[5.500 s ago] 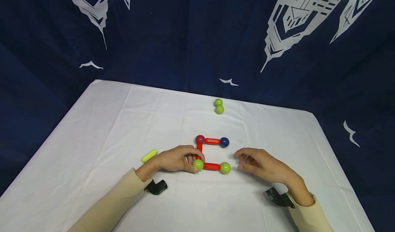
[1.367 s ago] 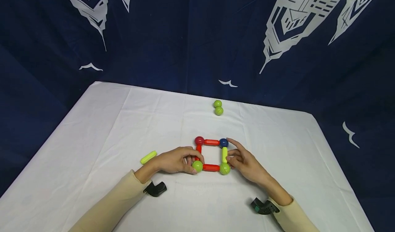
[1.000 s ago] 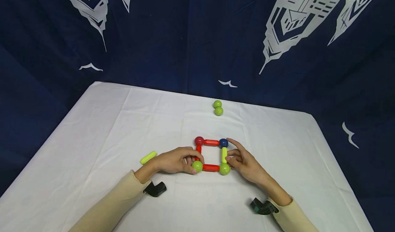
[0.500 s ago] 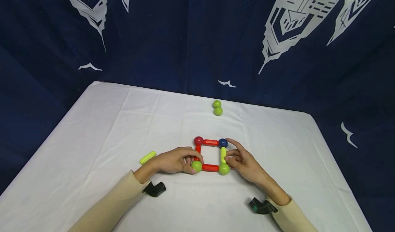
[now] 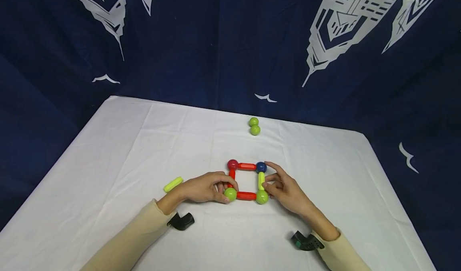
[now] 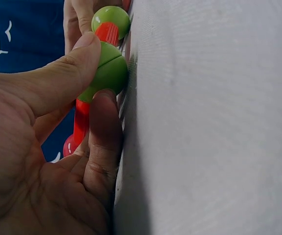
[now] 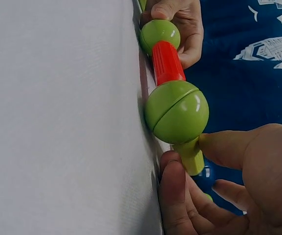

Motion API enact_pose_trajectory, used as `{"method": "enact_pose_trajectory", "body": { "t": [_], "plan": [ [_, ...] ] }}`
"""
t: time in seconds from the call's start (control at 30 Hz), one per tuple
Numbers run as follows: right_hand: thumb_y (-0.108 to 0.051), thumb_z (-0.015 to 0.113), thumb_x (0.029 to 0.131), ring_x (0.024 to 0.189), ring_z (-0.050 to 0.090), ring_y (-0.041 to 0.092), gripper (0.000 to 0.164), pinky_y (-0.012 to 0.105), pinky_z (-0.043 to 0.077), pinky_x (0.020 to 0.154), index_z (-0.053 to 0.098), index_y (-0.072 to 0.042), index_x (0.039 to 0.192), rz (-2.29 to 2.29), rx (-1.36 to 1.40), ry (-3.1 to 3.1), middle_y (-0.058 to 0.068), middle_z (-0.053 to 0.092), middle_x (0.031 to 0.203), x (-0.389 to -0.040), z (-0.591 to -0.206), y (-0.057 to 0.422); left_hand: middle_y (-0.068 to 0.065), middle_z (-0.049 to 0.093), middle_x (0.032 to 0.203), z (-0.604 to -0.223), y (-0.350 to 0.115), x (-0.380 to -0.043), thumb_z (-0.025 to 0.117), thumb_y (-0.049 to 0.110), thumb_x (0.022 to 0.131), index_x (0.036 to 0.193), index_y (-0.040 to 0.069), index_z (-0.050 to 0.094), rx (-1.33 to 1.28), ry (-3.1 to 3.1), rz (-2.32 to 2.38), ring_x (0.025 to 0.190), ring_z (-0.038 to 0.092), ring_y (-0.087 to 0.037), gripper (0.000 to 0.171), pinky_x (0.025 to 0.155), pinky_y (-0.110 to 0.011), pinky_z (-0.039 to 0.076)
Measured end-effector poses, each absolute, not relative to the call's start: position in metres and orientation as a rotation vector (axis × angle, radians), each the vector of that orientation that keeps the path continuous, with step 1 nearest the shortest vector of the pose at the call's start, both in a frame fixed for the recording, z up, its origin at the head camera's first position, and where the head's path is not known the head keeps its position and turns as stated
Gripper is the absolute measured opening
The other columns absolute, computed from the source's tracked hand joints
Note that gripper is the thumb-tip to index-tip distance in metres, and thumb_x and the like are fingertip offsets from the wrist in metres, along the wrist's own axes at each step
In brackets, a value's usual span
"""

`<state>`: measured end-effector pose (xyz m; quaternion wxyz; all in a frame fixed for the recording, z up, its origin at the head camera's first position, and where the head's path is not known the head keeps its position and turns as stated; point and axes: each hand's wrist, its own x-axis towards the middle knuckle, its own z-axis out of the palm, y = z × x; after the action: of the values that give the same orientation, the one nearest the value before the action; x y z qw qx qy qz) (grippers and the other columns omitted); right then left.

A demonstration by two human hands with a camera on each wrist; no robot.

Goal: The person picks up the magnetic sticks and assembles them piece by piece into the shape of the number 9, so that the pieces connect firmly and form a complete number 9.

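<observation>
A square of magnetic rods and balls lies on the white table. Its corners are a red ball (image 5: 232, 164), a blue ball (image 5: 261, 167), and two green balls, one near left (image 5: 230, 193) and one near right (image 7: 177, 112). Red rods (image 5: 246, 196) make three sides; a yellow-green rod (image 5: 261, 181) makes the right side. My left hand (image 5: 207, 187) pinches the near-left green ball between thumb and fingers. With thumb and fingers, my right hand (image 5: 288, 191) pinches the yellow-green rod, its index fingertip at the blue ball.
A loose yellow-green rod (image 5: 173, 184) lies beside my left wrist. Two more green balls (image 5: 255, 130) sit touching near the far edge of the white-covered table (image 5: 180, 143). Behind it hangs a dark blue cloth (image 5: 201, 47) with white prints.
My right hand has come in from the right, and the yellow-green rod now joins the blue ball to the near-right green ball. Over the last second both hands hold almost still.
</observation>
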<state>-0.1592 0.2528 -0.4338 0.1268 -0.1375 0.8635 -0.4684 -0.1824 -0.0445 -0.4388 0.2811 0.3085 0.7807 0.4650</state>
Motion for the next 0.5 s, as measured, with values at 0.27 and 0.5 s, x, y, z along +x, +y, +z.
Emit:
{"method": "enact_pose_trajectory", "body": {
  "t": [0.27, 0.5],
  "plan": [
    [-0.008, 0.065, 0.096, 0.077, 0.069, 0.015, 0.059, 0.024, 0.056, 0.071, 0.039, -0.008, 0.149, -1.297, -0.427, 2.597, 0.017, 0.066, 0.117, -0.159, -0.427, 0.258, 0.0, 0.057, 0.094, -0.439, -0.046, -0.181, 0.078, 0.019, 0.088, 0.118, 0.026, 0.068, 0.827, 2.098, 1.245, 0.087, 0.057, -0.015, 0.032, 0.074, -0.027, 0.046],
    [-0.014, 0.065, 0.098, 0.082, 0.071, 0.024, 0.047, 0.026, 0.056, 0.069, 0.051, -0.005, 0.141, -1.303, -0.467, 2.681, 0.016, 0.067, 0.116, -0.161, -0.41, 0.272, 0.001, 0.057, 0.095, -0.44, -0.045, -0.182, 0.077, 0.019, 0.088, 0.118, 0.027, 0.068, 0.837, 2.101, 1.237, 0.088, 0.057, -0.014, 0.033, 0.075, -0.027, 0.046]
  ]
}}
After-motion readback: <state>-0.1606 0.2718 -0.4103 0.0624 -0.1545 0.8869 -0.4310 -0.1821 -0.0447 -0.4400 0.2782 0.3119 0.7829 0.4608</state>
